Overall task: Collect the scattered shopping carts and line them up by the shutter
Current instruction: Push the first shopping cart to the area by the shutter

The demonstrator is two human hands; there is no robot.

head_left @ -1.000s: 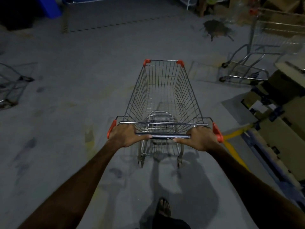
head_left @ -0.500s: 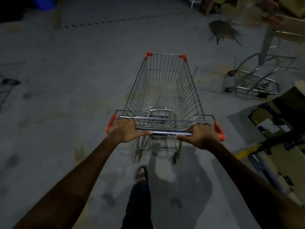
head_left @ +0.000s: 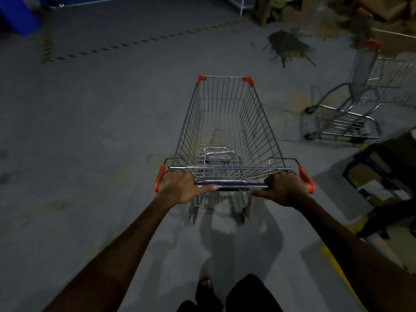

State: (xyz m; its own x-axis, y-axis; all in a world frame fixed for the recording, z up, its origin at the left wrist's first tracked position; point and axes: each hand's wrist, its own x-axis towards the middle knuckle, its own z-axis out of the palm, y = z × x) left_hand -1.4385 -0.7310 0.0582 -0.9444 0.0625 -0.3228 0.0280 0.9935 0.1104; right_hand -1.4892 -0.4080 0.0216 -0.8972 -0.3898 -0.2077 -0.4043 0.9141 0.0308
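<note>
— Hands first, what have we got?

— Left hand (head_left: 180, 186) and right hand (head_left: 284, 188) both curl round the dark handle bar (head_left: 231, 186) of the shopping cart (head_left: 227, 122), one at each end, thumbs lying along the near side of the bar, just inside the orange end caps.

— And the cart itself?

— Dead centre of the frame, upright on the grey concrete floor (head_left: 101, 131), nose pointing to the top of the picture. Wire basket, orange corner guards at the far end.

— Anything in it?

— Nothing loose shows in the basket. The folded child-seat flap (head_left: 217, 154) lies at the near end, and that is all I can pick out through the wires.

— Other carts?

— A second cart (head_left: 351, 109) at the right edge, well apart from ours, partly blurred; its contents I cannot tell.

— Surroundings?

— Cardboard boxes (head_left: 382, 10) stacked in the upper right, a blue bin (head_left: 15, 16) in the upper left corner, a dark stain (head_left: 288, 46) on the floor beyond the cart's nose. Sandalled foot (head_left: 206, 283) at the bottom centre.
</note>
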